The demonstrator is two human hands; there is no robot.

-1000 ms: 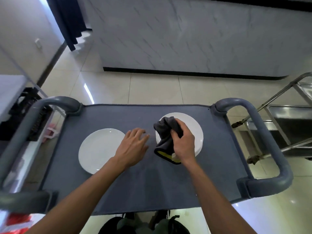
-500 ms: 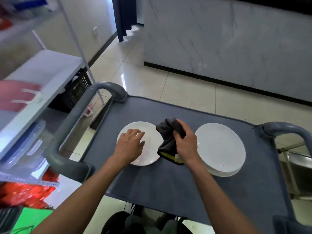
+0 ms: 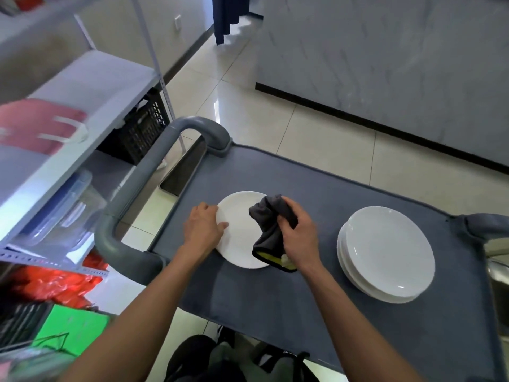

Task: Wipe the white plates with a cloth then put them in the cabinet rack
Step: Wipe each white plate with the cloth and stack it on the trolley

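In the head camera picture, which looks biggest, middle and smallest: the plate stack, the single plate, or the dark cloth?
1. Stack of white round plates: largest.
2. Single white round plate: partly covered, so the gap is unsure.
3. Crumpled dark grey cloth with yellow edge: smallest.

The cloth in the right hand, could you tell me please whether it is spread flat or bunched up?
Bunched up. The right hand grips the dark cloth in a crumpled wad over the single plate.

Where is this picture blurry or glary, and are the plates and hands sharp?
Head view: the shelf unit at left is smeared by motion blur; window glare streaks the floor tiles; straight edges bow from wide-angle distortion; the single plate, the plate stack, left hand and right hand are sharp.
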